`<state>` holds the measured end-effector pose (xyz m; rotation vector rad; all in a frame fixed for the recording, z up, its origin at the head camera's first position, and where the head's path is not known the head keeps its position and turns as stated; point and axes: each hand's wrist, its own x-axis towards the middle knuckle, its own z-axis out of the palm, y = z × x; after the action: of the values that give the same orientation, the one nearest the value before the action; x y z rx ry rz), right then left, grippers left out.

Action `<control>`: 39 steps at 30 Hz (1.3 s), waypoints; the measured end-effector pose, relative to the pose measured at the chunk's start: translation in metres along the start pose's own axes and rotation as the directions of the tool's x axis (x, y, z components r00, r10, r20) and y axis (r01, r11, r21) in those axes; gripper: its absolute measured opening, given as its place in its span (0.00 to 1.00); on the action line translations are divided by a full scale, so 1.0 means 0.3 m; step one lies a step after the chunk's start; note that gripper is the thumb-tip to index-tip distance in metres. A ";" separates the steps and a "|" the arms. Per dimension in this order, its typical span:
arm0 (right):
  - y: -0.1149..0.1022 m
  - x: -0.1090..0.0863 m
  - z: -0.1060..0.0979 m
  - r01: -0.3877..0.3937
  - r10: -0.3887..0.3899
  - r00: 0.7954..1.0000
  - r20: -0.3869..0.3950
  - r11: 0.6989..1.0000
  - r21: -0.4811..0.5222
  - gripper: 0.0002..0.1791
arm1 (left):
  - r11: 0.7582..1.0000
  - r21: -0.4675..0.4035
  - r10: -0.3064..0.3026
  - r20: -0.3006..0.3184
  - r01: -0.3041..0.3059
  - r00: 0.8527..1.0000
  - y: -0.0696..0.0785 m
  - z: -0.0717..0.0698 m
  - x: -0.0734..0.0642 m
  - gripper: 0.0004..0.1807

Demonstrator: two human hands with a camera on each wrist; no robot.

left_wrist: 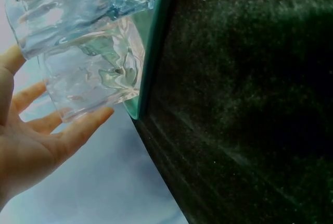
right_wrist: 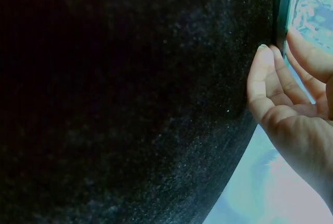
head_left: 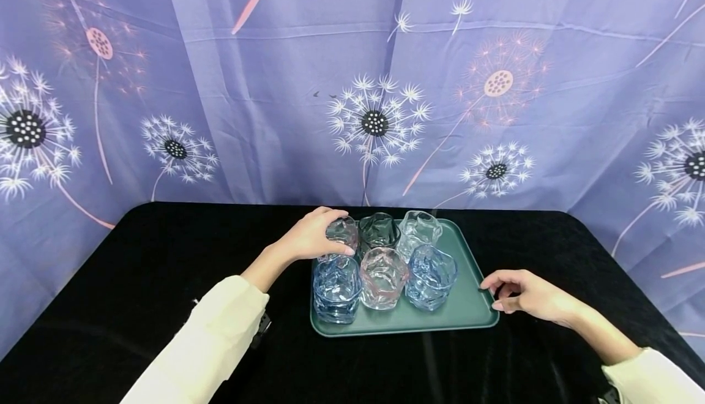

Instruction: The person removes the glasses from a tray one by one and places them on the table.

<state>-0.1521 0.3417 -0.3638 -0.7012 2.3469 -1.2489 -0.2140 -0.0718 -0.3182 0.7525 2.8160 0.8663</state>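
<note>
On a green tray (head_left: 468, 269) stand several wavy-walled drinking glasses in two rows. My left hand (head_left: 311, 235) holds the pale pink glass (head_left: 341, 231) at the back left, thumb in front and fingers round its far side. In the left wrist view, the spread fingers lie along this pink glass (left_wrist: 93, 73), with a blue glass (left_wrist: 78, 10) beside it. A blue glass (head_left: 337, 291) is in front of that hand. At the tray's right edge, my right hand (head_left: 529, 297) pinches the rim between thumb and fingers; the right wrist view shows the tray edge (right_wrist: 284, 10) between them.
Also at the back are a smoky grey glass (head_left: 378, 231) and a clear glass (head_left: 420, 231). A pink glass (head_left: 384, 278) and another blue glass (head_left: 431, 276) fill out the front row. Black cloth (head_left: 165, 257) covers the table; a purple dandelion curtain (head_left: 292, 116) hangs behind.
</note>
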 end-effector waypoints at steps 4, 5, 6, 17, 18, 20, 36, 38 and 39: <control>0.001 -0.001 -0.001 -0.020 0.020 1.000 0.005 1.000 0.007 0.16 | 1.000 -0.011 -0.002 0.008 0.002 1.000 -0.002 0.003 0.004 0.40; 0.002 -0.001 -0.002 -0.024 0.023 1.000 0.006 1.000 0.010 0.16 | 1.000 -0.012 -0.002 0.010 0.002 1.000 -0.004 0.004 0.005 0.41; 0.002 -0.001 -0.001 -0.028 0.028 1.000 0.007 1.000 0.011 0.17 | 1.000 -0.017 -0.004 0.011 0.004 1.000 -0.005 0.005 0.005 0.41; 0.006 -0.002 0.002 -0.023 0.023 1.000 0.005 1.000 0.018 0.17 | 0.995 -0.104 -0.007 -0.037 0.004 0.999 -0.026 0.018 0.007 0.40; 0.006 -0.002 0.002 -0.024 0.024 1.000 0.004 1.000 0.018 0.17 | 0.994 -0.109 -0.010 -0.045 0.005 0.999 -0.030 0.020 0.007 0.40; 0.005 -0.003 0.002 -0.031 0.031 1.000 0.005 0.999 0.017 0.17 | 0.992 -0.123 -0.012 -0.059 0.004 0.998 -0.034 0.023 0.009 0.40; 0.003 -0.005 -0.002 -0.059 0.059 0.998 0.005 0.998 0.026 0.18 | 0.992 -0.124 -0.007 -0.123 -0.008 0.992 -0.040 0.025 0.019 0.38; 0.004 -0.005 -0.001 -0.054 0.054 0.999 0.004 0.998 0.024 0.18 | 0.992 -0.123 -0.003 -0.128 -0.012 0.992 -0.042 0.026 0.019 0.38; 0.004 -0.005 -0.001 -0.051 0.051 0.999 0.004 0.998 0.021 0.18 | 0.992 -0.124 -0.002 -0.130 -0.014 0.992 -0.043 0.027 0.019 0.38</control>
<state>-0.1515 0.3434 -0.3646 -0.6322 2.3304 -1.2486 -0.2226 -0.0742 -0.3317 0.7120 2.8375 1.1194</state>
